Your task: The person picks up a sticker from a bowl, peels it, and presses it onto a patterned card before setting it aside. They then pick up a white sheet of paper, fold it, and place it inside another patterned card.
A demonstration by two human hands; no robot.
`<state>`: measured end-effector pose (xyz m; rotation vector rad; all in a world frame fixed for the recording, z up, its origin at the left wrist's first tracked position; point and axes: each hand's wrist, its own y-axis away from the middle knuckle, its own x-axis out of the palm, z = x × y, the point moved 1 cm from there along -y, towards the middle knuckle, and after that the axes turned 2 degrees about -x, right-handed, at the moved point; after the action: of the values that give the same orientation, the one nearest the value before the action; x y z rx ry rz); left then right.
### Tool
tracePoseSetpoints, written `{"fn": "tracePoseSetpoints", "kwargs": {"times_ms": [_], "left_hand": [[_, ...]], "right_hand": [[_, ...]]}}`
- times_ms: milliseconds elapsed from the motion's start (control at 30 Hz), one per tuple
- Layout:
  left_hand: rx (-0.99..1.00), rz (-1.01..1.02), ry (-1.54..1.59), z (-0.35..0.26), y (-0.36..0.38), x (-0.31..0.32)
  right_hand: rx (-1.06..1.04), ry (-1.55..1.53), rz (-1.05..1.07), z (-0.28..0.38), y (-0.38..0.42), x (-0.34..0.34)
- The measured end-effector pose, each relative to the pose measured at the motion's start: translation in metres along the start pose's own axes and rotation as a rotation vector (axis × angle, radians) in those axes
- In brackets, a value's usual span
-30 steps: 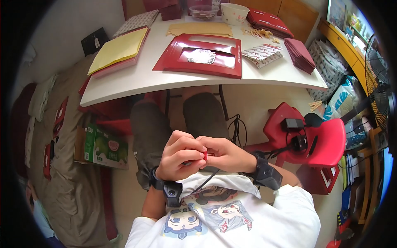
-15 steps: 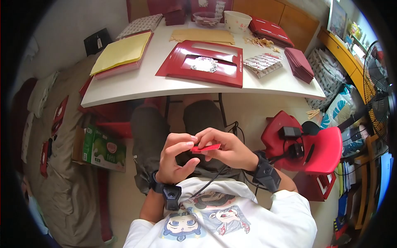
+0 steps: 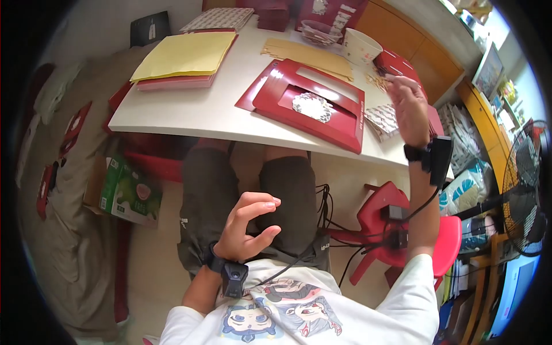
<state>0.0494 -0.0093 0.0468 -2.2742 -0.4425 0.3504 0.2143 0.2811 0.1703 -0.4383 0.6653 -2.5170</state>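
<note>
My left hand (image 3: 247,227) hovers above my lap, its fingers curved and thumb apart, holding nothing. My right hand (image 3: 409,109) reaches over the right side of the table, fingers drawn together toward a small heap of tan scraps (image 3: 376,80). Something small and dark shows at its fingertips, too small to name. Beneath and beside that hand lies a white patterned packet (image 3: 382,119), partly covered. A glossy red cardboard folder with cut-out windows (image 3: 339,127) rests at the table's middle, a white ornate print inside its window.
Yellow sheets (image 3: 184,56) top a stack at left. Tan card strips (image 3: 305,56), a clear plastic bowl (image 3: 320,33) and a white paper tub (image 3: 361,46) stand farther back. Red packets (image 3: 402,60) are at right. A red stool (image 3: 382,213) with cables and a fan (image 3: 524,190) stand lower right.
My right hand has left my lap and stretched up and right over the table. The small red piece it held is no longer recognizable. My left hand stays nearly in place; the view has turned.
</note>
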Motion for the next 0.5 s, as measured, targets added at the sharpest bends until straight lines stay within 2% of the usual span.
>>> {"fn": "tracePoseSetpoints", "kwargs": {"times_ms": [67,167,333,500], "left_hand": [[-0.012,-0.016,0.004,0.006,-0.001,-0.004],[-0.065,-0.054,0.027,0.017,-0.005,-0.011],[-0.120,-0.116,0.072,0.047,-0.007,-0.018],[-0.364,-0.275,0.148,0.075,0.002,-0.023]], "right_hand": [[0.056,0.059,-0.087,-0.009,-0.034,-0.016],[0.137,0.098,-0.107,-0.017,-0.082,-0.037],[0.220,0.344,-0.265,-0.016,-0.141,-0.037],[0.167,0.494,-0.252,-0.046,-0.212,-0.071]]}}
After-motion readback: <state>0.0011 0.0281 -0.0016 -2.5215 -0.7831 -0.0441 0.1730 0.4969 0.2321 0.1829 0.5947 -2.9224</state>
